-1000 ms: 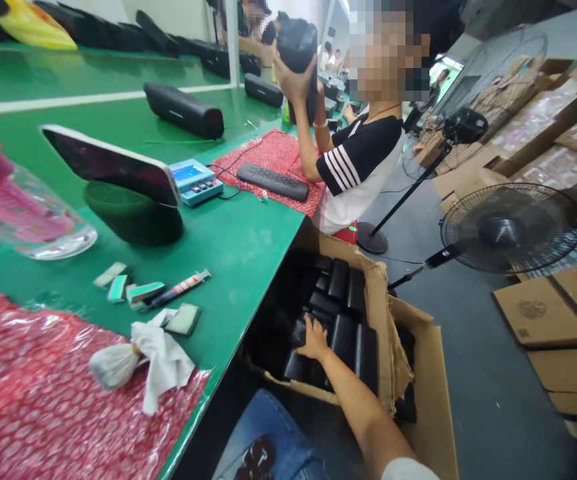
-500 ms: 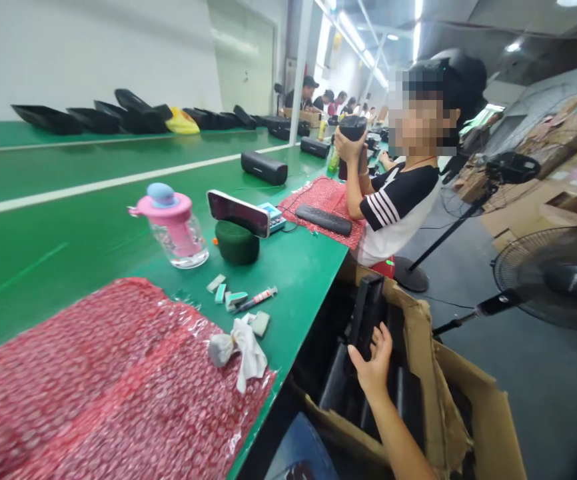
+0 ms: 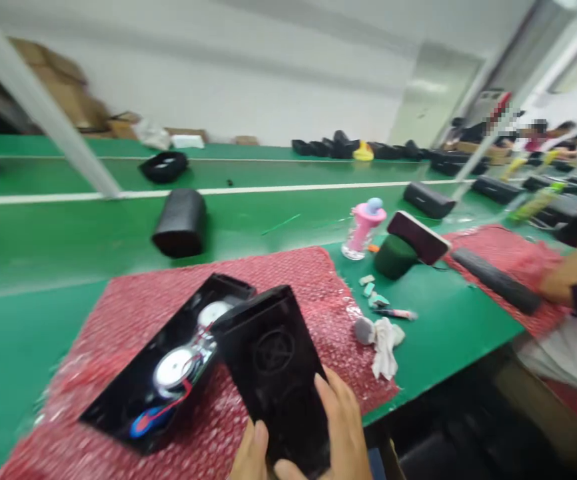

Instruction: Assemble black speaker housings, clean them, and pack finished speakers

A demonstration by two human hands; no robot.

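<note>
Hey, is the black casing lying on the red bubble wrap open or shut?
Open: the black casing on the red bubble wrap shows its inside, with two white discs and red wiring exposed.

Casing (image 3: 173, 367) on bubble wrap (image 3: 118, 320), left of shell (image 3: 278, 380).

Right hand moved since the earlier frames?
Yes: the right hand has come up and left from beside the green table to the red bubble wrap, holding a black casing.
</note>
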